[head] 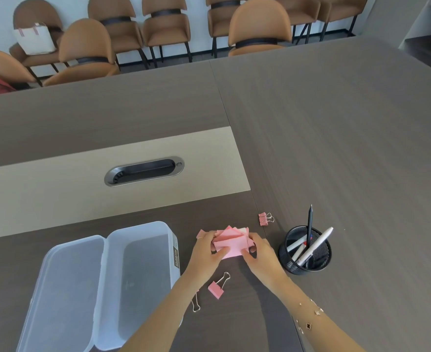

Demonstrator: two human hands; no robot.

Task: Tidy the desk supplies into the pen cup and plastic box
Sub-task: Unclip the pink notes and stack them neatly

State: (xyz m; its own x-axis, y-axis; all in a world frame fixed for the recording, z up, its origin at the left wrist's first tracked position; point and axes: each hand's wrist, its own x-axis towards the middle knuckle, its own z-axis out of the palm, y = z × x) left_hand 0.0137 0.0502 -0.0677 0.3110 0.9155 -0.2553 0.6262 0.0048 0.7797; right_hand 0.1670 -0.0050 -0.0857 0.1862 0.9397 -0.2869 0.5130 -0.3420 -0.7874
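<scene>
A loose stack of pink sticky notes (pixel 228 241) is pinched between my left hand (pixel 205 252) and my right hand (pixel 258 252), just above the table. A translucent plastic box (pixel 143 250) stands open to the left, its lid (pixel 67 288) folded out flat. To the right, a black mesh pen cup (pixel 305 262) holds several pens. One pink binder clip (pixel 265 219) lies beyond my hands and another (pixel 217 288) lies between my forearms. A third clip (pixel 195 302) shows only its wire handle beside my left forearm.
A metal cable grommet (pixel 144 170) is set in the beige strip of the dark wood table (pixel 336 148). Brown chairs (pixel 258 29) line the far edge, one carrying a white bag (pixel 35 38).
</scene>
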